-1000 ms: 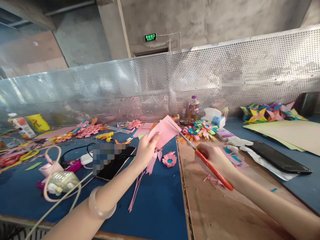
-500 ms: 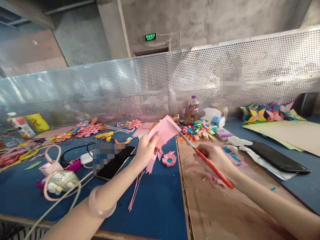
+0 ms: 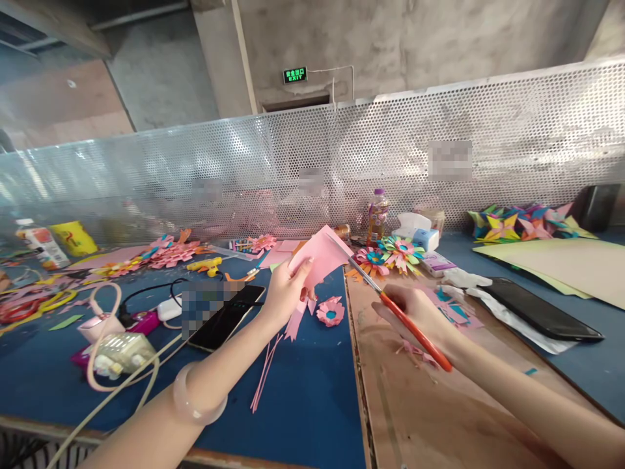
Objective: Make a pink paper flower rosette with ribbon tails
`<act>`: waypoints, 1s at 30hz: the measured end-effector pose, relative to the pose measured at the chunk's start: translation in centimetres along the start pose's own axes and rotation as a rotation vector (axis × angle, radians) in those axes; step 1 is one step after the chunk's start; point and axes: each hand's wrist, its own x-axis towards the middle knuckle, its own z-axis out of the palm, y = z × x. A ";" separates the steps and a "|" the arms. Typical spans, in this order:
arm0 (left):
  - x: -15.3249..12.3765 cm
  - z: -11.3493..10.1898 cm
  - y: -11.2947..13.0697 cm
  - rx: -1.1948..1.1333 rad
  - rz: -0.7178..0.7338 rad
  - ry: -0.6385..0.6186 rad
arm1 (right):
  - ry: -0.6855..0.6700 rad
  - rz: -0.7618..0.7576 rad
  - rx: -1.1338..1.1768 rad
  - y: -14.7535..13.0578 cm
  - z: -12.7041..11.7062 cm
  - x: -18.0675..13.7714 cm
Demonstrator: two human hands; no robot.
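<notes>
My left hand [image 3: 288, 284] pinches a sheet of pink paper [image 3: 319, 256] at its lower left edge and holds it raised above the table. My right hand [image 3: 413, 311] is closed around the orange handle of a pair of scissors [image 3: 394, 305]. The scissors' metal blades point up and left, meeting the paper's right edge along a cut. Below the paper lies a pink paper flower [image 3: 331, 312] with a blue centre. Thin pink paper strips [image 3: 266, 374] lie nearer to me on the blue tabletop.
A phone [image 3: 227, 316], cables and a charger [image 3: 122, 352] lie left. A wooden board [image 3: 405, 397] covers the middle right, with pink scraps on it. Behind stand a bottle [image 3: 377, 215] and finished paper flowers [image 3: 400, 251]. A black phone-like slab [image 3: 541, 309] rests at right.
My right hand and the scissors' handle have shifted very slightly left, with the blades still at the paper's right edge. The left hand and paper stay nearly still.
</notes>
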 end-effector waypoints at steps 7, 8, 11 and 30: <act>0.1 0.0 0.1 0.040 0.009 -0.017 | -0.085 0.118 0.021 -0.9 0.1 -0.4; 0.1 0.0 0.2 0.042 0.006 -0.026 | -0.075 0.103 0.002 -0.9 0.0 -0.4; 0.0 0.1 0.2 0.033 -0.009 -0.041 | -0.052 0.088 -0.011 -1.0 0.0 -0.4; 0.8 -0.9 0.3 0.073 -0.015 -0.057 | -0.051 0.092 -0.025 -3.0 0.9 1.0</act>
